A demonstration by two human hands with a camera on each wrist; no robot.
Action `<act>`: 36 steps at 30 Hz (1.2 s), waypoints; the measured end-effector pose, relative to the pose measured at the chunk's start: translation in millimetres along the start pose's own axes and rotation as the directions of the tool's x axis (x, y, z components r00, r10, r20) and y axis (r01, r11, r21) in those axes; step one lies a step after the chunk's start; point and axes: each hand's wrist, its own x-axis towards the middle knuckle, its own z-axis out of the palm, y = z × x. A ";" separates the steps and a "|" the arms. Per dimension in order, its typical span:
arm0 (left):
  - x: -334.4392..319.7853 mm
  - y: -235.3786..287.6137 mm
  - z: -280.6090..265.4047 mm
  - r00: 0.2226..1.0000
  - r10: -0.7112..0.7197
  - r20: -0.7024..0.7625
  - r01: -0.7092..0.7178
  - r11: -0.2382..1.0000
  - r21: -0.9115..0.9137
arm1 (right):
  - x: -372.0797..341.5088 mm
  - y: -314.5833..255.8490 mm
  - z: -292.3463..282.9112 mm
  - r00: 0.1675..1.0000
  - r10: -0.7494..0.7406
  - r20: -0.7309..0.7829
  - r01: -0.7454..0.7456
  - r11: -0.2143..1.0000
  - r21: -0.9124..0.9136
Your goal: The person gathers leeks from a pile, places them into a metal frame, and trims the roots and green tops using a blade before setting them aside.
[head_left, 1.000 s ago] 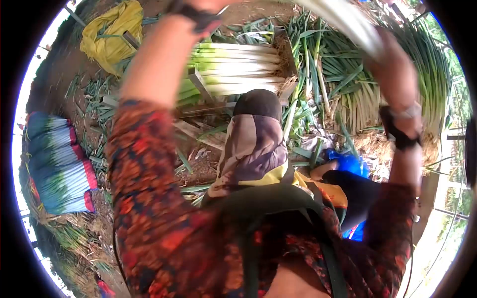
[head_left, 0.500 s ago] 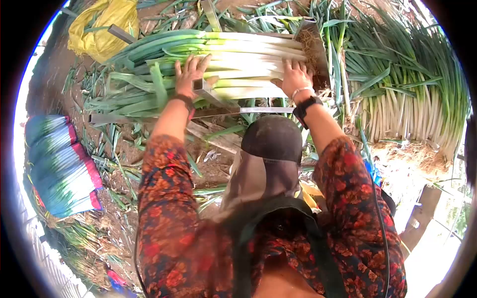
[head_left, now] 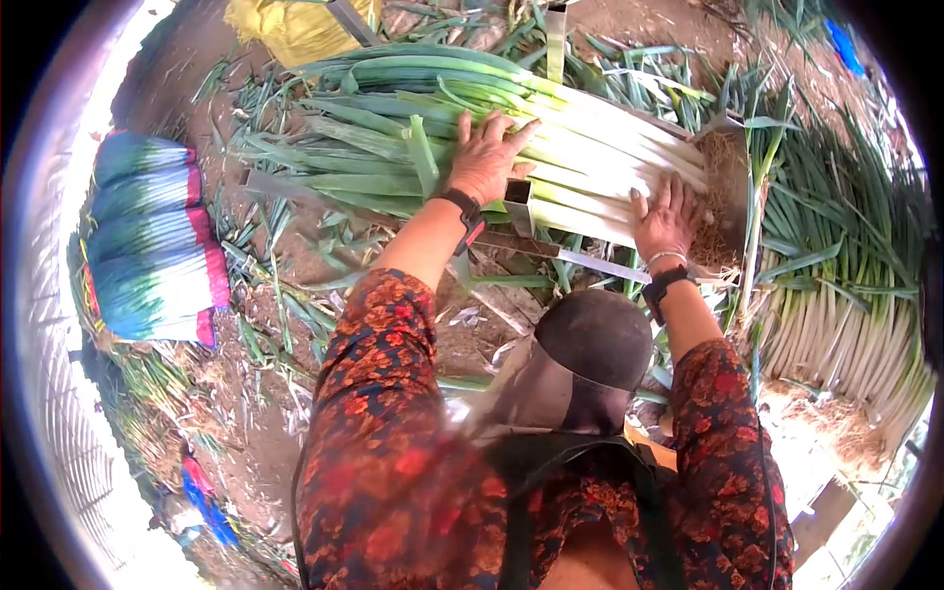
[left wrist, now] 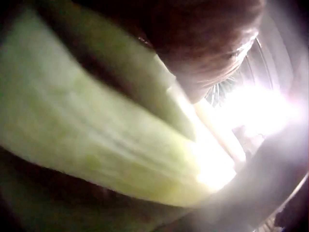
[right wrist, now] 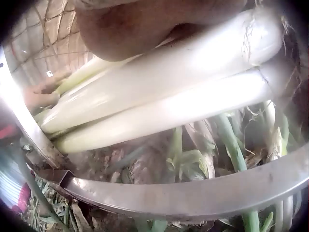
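Thick leeks (head_left: 610, 138) lie side by side in a metal frame (head_left: 605, 264), roots against an end plate (head_left: 733, 197) at the right. My left hand (head_left: 484, 162) rests with spread fingers on the pale green part of the stalks, beside an upright post (head_left: 518, 206). Near the roots, my right hand (head_left: 669, 218) lies on the white ends, its fingers extended. The left wrist view shows a blurred green stalk (left wrist: 111, 130) close up beneath the hand (left wrist: 203, 43). White stalks (right wrist: 159, 96) pass under my right hand (right wrist: 145, 26) in the right wrist view, above a metal rail (right wrist: 193, 198).
Bundled leeks with red-edged wrapping (head_left: 157, 246) lie at the left. A pile of loose leeks (head_left: 846, 315) is at the right. A yellow sack (head_left: 295, 29) sits at the top left. Below the frame is a dark cap (head_left: 595, 339); leaf scraps litter the ground.
Both hands, raised and blurred a second ago with a pale stalk, came down onto the leeks. Since half a second ago they remain there, while the head view has shifted and turned.
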 end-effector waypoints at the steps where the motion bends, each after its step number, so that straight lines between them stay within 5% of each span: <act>1: -7.9 1.0 -5.2 0.998 0.024 -0.051 -0.024 1.000 -0.013 | -2.7 1.2 3.0 1.000 -0.014 -0.014 0.014 1.000 -0.003; 3: -28.1 7.6 -31.2 0.984 0.086 -0.156 -0.071 0.992 0.100 | -6.6 1.5 5.2 1.000 -0.018 -0.023 0.018 0.999 -0.027; 6: -64.1 0.2 -58.4 0.886 -0.394 -0.246 0.418 0.907 0.052 | -8.7 -0.3 -2.0 1.000 -0.006 0.017 0.007 0.998 -0.063; 9: -86.4 -11.1 -71.6 0.690 -0.720 -0.073 0.722 0.679 0.134 | -6.7 -2.3 -7.1 0.999 0.014 0.051 -0.011 0.999 -0.050; 12: -85.8 -59.5 -71.4 0.702 -0.646 0.300 0.698 0.709 -0.104 | -8.6 -3.3 -9.1 0.997 0.030 0.075 -0.028 0.999 -0.035; 13: -88.3 -86.9 -58.9 0.712 -0.623 0.323 0.702 0.618 -0.356 | -9.1 -3.1 -9.7 0.996 0.032 0.080 -0.029 0.999 -0.040; 14: -86.1 -94.4 -75.6 0.705 -0.539 0.461 0.690 0.371 -0.621 | -8.7 -3.3 -10.2 0.996 0.033 0.083 -0.030 0.999 -0.044; 16: -75.0 -104.2 -107.5 0.753 -0.255 0.606 0.536 -0.297 -0.791 | -8.2 -3.5 -10.5 0.996 0.035 0.083 -0.032 0.999 -0.042; 17: -69.1 -102.0 -111.5 0.814 -0.367 0.450 0.343 -0.322 -0.883 | -7.8 -3.7 -10.2 0.996 0.037 0.078 -0.034 0.999 -0.035; 19: -61.6 -95.1 -111.8 0.802 -0.584 0.123 -0.076 -0.304 -0.950 | -8.7 -3.3 -10.6 0.996 0.038 0.080 -0.036 0.999 -0.025; 22: -59.5 -123.9 -108.6 0.621 -0.766 0.169 -0.305 -0.434 -0.848 | -9.4 -3.9 -11.1 0.996 0.044 0.080 -0.043 0.999 -0.017; 25: -42.3 -122.1 -88.8 0.410 -0.912 -0.006 -0.100 -0.039 -0.994 | -9.5 -3.3 -9.7 0.997 0.035 0.064 -0.034 0.999 -0.013; 28: -19.4 -112.2 -67.4 0.268 -0.927 -0.261 0.202 0.319 -0.926 | -8.0 -0.2 -3.1 0.999 0.017 0.040 -0.018 1.000 0.018; 29: -22.7 -129.9 -49.2 0.514 -0.774 -0.371 0.244 0.546 -0.801 | -7.7 -0.7 0.5 0.998 0.024 0.050 -0.025 1.000 0.018; 30: -32.2 -152.6 -30.1 0.711 -0.574 -0.407 0.412 0.808 -0.420 | -8.6 -0.6 3.6 0.999 0.029 0.046 -0.031 0.999 0.040; 31: -41.1 -175.7 -9.0 0.888 -0.347 -0.303 0.379 0.924 0.052 | -10.3 1.3 6.6 0.999 0.019 0.045 -0.021 0.999 0.038; 32: -40.3 -192.2 12.3 0.987 -0.134 -0.089 0.160 0.860 0.484 | -10.3 2.6 18.0 0.999 0.032 0.029 -0.037 0.986 0.161; 33: -36.8 -207.9 24.3 0.989 -0.144 -0.021 0.141 0.920 0.365 | -15.9 4.4 16.3 0.999 -0.043 -0.018 0.043 0.999 -0.024; 34: -37.7 -206.8 34.1 0.988 -0.144 0.057 0.126 0.962 0.241 | -15.3 1.5 17.9 0.997 0.062 0.039 -0.067 0.987 0.143; 35: -30.5 -182.7 17.8 0.959 -0.255 0.124 0.214 0.938 0.274 | -11.0 -1.3 -1.3 0.990 0.032 0.134 -0.052 0.987 0.149; 36: -31.5 -215.0 33.0 0.985 -0.094 0.147 0.019 0.893 0.449 | -7.3 -3.1 -1.9 0.995 0.027 0.097 -0.034 0.997 0.074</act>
